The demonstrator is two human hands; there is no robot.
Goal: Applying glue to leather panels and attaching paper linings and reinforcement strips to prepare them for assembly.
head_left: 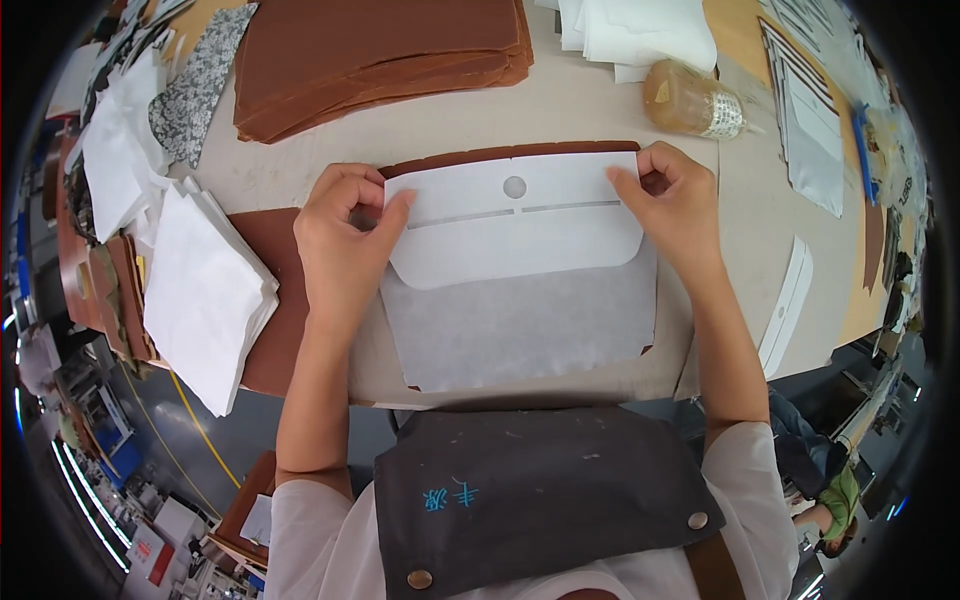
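A white panel with a round hole and a thin slit lies across the upper half of a grey sheet. Brown leather shows beneath them, along the far edge and at the near corners. My left hand is closed, thumb and fingers pinching the panel's far left corner. At the far right corner, my right hand pinches the panel the same way, thumb on top. The layers lie near the front of the beige work surface; the fingertips under the edge are hidden.
A stack of brown leather sheets lies at the far left, white sheets at the far right. An amber bottle rests on its side. White pieces are piled left; a white strip lies right. Another person is at lower right.
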